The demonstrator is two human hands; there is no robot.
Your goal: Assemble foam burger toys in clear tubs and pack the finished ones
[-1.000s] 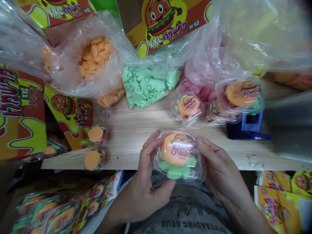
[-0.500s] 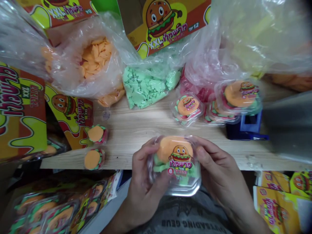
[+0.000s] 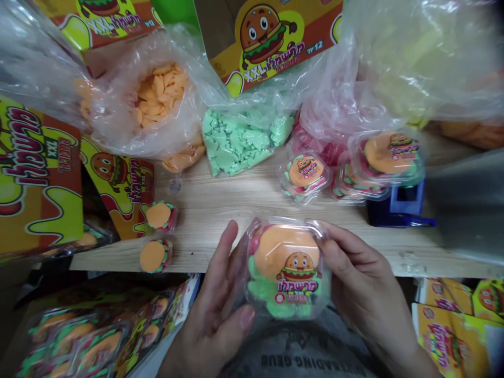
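Observation:
A clear plastic clamshell (image 3: 286, 268) with an orange, green and red burger-shaped marshmallow and a burger sticker sits between my hands at the near edge of the wooden table (image 3: 244, 202). My right hand (image 3: 356, 278) grips its right side, thumb over the top corner. My left hand (image 3: 218, 304) lies against its left side with fingers stretched and thumb under the lower corner.
Bags of orange pieces (image 3: 159, 97) and green pieces (image 3: 240, 139) lie at the back. Closed clamshells (image 3: 305, 176) stand right of centre beside a blue holder (image 3: 399, 207). Loose burger candies (image 3: 158, 216) lie left. Printed cartons (image 3: 39, 173) stand around; packed clamshells (image 3: 79, 341) fill a box below.
The clamshell has been turned in my hands so the sticker now reads upright toward me. My left fingers have loosened and stretched out along its side.

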